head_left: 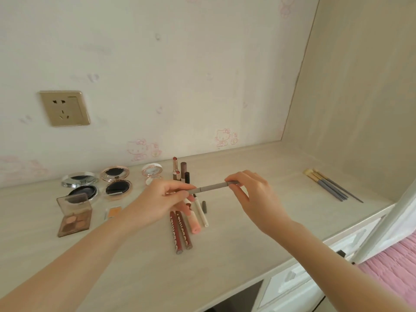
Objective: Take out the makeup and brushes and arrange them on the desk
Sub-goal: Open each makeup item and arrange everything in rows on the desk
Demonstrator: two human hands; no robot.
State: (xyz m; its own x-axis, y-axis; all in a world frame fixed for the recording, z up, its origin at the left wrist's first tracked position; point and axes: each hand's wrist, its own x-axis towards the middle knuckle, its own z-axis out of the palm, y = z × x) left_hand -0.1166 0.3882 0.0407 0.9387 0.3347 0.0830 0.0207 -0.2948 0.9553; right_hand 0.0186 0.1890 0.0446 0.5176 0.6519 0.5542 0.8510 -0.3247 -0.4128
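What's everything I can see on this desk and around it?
Grey pencil: one, grey, held above the desk between both hands.
Round compacts: three, open; silver, rose-gold, pink-white; back left.
Eyeshadow palette: one, brown, front left.
Upright lipsticks: about four, rose and dark, behind the hands.
Lying tubes: about four; red-brown, pink, white; below the hands.
Brushes: about four, grey handles, far right.
Wall socket: one, gold, left wall.
Desk: one, pale wood.
Left hand: pinches the pencil's left end.
Right hand: pinches its right end.
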